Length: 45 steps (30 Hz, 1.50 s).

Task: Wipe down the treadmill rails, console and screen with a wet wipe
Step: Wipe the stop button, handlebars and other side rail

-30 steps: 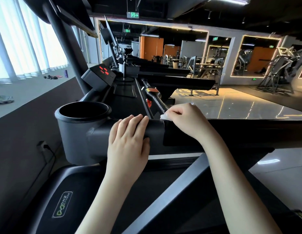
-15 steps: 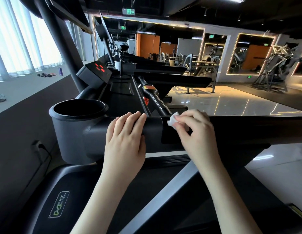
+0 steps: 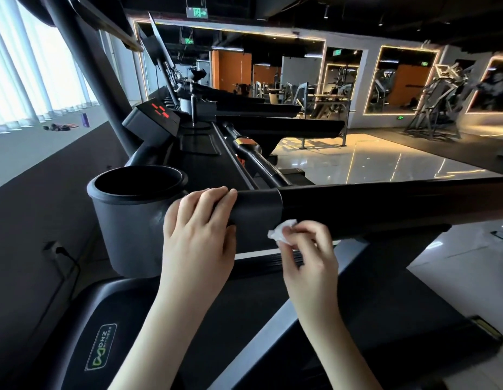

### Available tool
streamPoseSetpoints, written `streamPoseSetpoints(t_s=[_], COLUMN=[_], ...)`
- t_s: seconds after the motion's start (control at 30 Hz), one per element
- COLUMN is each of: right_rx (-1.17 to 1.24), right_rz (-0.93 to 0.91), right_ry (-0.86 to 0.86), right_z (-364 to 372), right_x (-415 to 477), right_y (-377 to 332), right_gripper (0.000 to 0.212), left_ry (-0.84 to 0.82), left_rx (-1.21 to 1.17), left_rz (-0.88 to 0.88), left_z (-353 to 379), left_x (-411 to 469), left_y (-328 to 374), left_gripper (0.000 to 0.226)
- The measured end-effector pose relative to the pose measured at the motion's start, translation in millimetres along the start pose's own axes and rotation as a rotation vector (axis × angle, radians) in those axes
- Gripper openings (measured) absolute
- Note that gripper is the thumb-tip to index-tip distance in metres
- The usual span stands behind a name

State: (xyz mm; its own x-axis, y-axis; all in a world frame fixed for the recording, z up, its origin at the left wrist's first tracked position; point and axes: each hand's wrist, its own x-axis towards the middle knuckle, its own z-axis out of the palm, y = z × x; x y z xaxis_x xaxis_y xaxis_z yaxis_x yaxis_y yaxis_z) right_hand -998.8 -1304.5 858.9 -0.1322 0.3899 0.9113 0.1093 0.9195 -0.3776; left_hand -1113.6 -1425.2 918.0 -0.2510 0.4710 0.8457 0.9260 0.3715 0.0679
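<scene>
Crumpled white wipe [image 3: 281,231] has dropped, seemingly under the smooth rail [image 3: 385,204].

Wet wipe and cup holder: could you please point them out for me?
wet wipe [image 3: 280,232], head view, crumpled white part left of the fingers.
cup holder [image 3: 126,235], head view, bare grey outer wall.

The glossy tiled floor [image 3: 371,161] carries a row of dark treadmills [image 3: 286,128]. The nearest one's rail [image 3: 385,204] crosses the view, with a round cup holder [image 3: 132,215] at its left end. Weight machines [image 3: 430,108] stand on the floor farther back.
</scene>
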Motion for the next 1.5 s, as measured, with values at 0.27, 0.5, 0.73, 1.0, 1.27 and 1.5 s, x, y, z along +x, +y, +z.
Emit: streamPoseSetpoints(t_s=[0.27, 0.5, 0.73, 1.0, 1.27, 1.5], right_rx=[-0.022, -0.164, -0.307, -0.01, -0.012, 0.017], right_rz=[0.056, -0.02, 0.203, 0.069, -0.231, -0.198], right_ry=[0.202, 0.087, -0.563, -0.404, -0.123, -0.032], right_z=[20, 13, 17, -3, -4, 6], right_x=[-12, 61, 118, 107, 61, 24], right_y=[-14, -18, -29, -16, -3, -19], right_gripper=[0.014, 0.02, 0.038, 0.021, 0.008, 0.013], left_ry=[0.004, -0.008, -0.015, 0.031, 0.02, 0.074], left_rx=[-0.014, -0.026, -0.023, -0.033, -0.026, 0.062], left_rz=[0.041, 0.013, -0.021, -0.044, -0.023, -0.081], left_z=[2, 3, 1, 4, 2, -8], left_x=[-3, -3, -3, -4, -7, -12], left_y=[-5, -1, 3, 7, 6, -4], left_gripper=[0.048, 0.047, 0.047, 0.046, 0.045, 0.042])
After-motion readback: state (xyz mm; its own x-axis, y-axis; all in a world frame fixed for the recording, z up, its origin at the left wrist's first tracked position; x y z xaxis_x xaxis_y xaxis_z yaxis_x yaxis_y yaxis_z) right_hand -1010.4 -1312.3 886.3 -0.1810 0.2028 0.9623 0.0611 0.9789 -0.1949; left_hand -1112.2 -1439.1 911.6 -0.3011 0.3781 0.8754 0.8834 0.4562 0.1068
